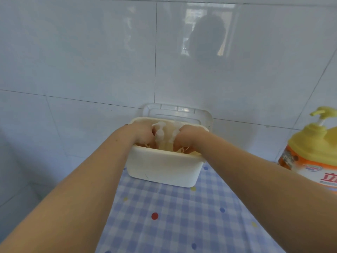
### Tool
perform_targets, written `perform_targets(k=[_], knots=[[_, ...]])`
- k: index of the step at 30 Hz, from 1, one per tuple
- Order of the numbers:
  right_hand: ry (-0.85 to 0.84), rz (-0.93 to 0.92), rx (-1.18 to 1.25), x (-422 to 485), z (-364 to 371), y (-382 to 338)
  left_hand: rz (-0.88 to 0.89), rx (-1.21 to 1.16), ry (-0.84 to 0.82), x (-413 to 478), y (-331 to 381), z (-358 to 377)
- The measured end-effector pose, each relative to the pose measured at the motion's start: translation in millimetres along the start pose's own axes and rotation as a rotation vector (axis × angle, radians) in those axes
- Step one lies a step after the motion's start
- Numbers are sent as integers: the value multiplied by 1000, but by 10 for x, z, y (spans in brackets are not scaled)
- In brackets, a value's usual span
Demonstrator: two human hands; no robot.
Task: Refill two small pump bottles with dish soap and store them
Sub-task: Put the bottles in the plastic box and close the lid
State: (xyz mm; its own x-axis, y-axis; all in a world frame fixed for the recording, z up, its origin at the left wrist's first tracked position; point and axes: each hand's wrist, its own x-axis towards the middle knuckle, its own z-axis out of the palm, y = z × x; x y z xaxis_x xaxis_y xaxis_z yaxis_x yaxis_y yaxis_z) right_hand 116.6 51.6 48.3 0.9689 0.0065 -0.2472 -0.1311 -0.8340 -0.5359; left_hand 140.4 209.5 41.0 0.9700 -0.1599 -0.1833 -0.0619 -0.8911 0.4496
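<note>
We take the cream plastic box (160, 172) as our landmark. It stands on a blue-and-white checked cloth (173, 216) scattered with red, yellow and blue dots, at the cloth's far edge, hard against the wall. Behind the box its clear lid (182, 114) is raised and leans on the glossy pale wall tiles (82, 61), which are crossed by thin dark grout lines. Above the box the tiles carry a dim reflection of a window and a person's outline. To the right of the box the wall turns a corner.

Both our hands reach down into the box from the near side. The left hand (144, 133) has its fingers curled round the first pump bottle (159, 133), whose white pump head rises inside the box. The right hand (187, 136) has its fingers curled narrowly round the second pump bottle (175, 134), just beside the first. The bottle bodies are hidden below the box rim.

Well to the right of the box, on the same cloth, stands the large dish soap bottle (313, 154), with a yellow pump and shoulder and an orange label.
</note>
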Motion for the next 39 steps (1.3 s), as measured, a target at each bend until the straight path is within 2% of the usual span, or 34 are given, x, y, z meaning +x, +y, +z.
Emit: perform_targets(k=[8, 11, 15, 22, 25, 28, 31, 39], knots=[[-15, -6, -146, 20, 33, 6, -23, -26, -11, 34, -38, 1], [-10, -3, -108, 28, 27, 5, -1, -151, -16, 14, -40, -27], [20, 15, 14, 8, -13, 14, 35, -165, 5, -45, -5, -65], [156, -64, 58, -113, -122, -4, 84, -194, 64, -154, 39, -180], [264, -149, 13, -159, -209, 7, 110, -187, 108, -194, 81, -259], [386, -238, -96, -206, -326, 25, 149, -289, 215, -216, 126, -333], [444, -274, -100, -191, -439, 69, 160, -373, 332, -176, 174, -374], [520, -85, -127, -53, -556, 293, 11, -217, 416, 54, 179, -319]])
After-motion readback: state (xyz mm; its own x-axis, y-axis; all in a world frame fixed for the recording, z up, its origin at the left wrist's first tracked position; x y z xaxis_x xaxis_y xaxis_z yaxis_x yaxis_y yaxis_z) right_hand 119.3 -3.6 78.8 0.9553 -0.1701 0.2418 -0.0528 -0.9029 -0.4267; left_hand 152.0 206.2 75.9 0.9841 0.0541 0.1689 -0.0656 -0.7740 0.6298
